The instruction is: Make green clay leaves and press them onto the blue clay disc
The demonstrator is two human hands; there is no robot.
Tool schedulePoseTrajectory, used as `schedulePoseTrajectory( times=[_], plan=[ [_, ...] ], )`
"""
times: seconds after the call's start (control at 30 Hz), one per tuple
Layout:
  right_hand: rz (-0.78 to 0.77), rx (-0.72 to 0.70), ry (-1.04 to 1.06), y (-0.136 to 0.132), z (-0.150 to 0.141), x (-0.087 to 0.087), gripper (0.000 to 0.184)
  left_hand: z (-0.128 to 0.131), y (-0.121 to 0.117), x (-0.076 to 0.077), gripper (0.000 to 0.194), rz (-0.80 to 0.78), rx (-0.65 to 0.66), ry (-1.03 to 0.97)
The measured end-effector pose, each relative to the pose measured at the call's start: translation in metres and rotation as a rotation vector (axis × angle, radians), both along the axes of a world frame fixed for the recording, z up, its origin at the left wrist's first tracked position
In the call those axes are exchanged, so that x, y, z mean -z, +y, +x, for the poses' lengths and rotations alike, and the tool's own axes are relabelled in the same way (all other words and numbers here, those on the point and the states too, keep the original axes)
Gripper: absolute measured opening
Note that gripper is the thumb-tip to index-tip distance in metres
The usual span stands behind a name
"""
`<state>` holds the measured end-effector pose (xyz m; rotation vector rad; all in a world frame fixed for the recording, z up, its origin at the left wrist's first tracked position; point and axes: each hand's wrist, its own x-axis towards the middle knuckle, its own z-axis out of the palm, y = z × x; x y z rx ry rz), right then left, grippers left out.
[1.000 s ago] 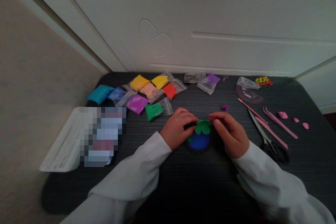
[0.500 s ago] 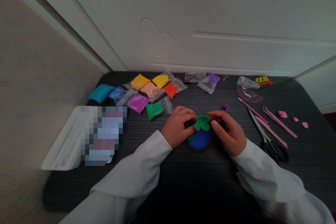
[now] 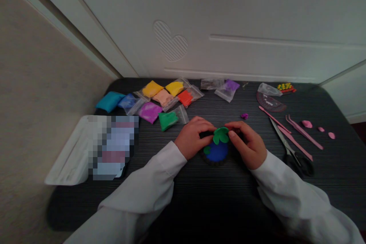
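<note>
A green clay piece with rounded petal-like lobes (image 3: 221, 136) is held between my two hands. My left hand (image 3: 195, 137) has its fingertips on the left edge of the piece, fingers curled. On the other side, my right hand (image 3: 248, 143) pinches its right edge between thumb and index finger. Just below the green piece, a round blue clay disc (image 3: 216, 153) with a dark bumpy rim lies on the table. A small green clay bit (image 3: 207, 150) sits at the disc's left side. The green piece hides the disc's far part.
Bags of coloured clay, such as the green bag (image 3: 168, 120), lie along the back left. A white tray (image 3: 68, 152) and a blurred-out phone (image 3: 114, 148) stand left. Scissors (image 3: 288, 152), pink tweezers (image 3: 305, 133), pink clay lumps (image 3: 307, 124) and a protractor (image 3: 270, 101) lie right.
The green piece has tilted and turned slightly between my fingers, and my right thumb and index finger have closed onto its right edge. The disc and surrounding things stay put.
</note>
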<state>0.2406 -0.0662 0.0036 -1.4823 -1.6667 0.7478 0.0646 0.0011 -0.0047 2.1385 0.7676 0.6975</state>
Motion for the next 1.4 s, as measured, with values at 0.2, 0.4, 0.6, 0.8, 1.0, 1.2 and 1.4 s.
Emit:
schedulePoseTrajectory(
  times=[0.2,0.4,0.6,0.8,1.0,1.2,1.4],
  plan=[
    [0.033,0.125,0.101,0.000,0.003,-0.001,0.019,-0.001,0.001,0.002,0.018,-0.052,-0.010,0.008],
    [0.178,0.377,0.302,0.002,0.010,-0.006,0.016,-0.002,0.002,-0.001,0.023,-0.064,0.032,0.048],
    [-0.015,0.172,-0.016,0.000,0.005,-0.005,0.016,-0.005,0.006,0.000,0.020,-0.084,0.031,0.068],
    [-0.019,-0.040,-0.268,0.002,0.002,-0.003,0.019,-0.004,0.006,0.000,0.019,-0.108,0.019,0.067],
    [0.029,-0.071,-0.370,0.001,-0.001,0.005,0.021,-0.002,0.006,-0.003,0.018,-0.086,0.002,0.076],
    [0.054,-0.009,-0.334,0.007,-0.003,0.010,0.020,-0.002,0.005,-0.004,0.017,-0.089,-0.013,0.089],
    [0.042,-0.003,-0.295,0.011,-0.004,0.010,0.019,-0.004,0.001,-0.003,0.023,-0.167,-0.089,0.065]
  ],
)
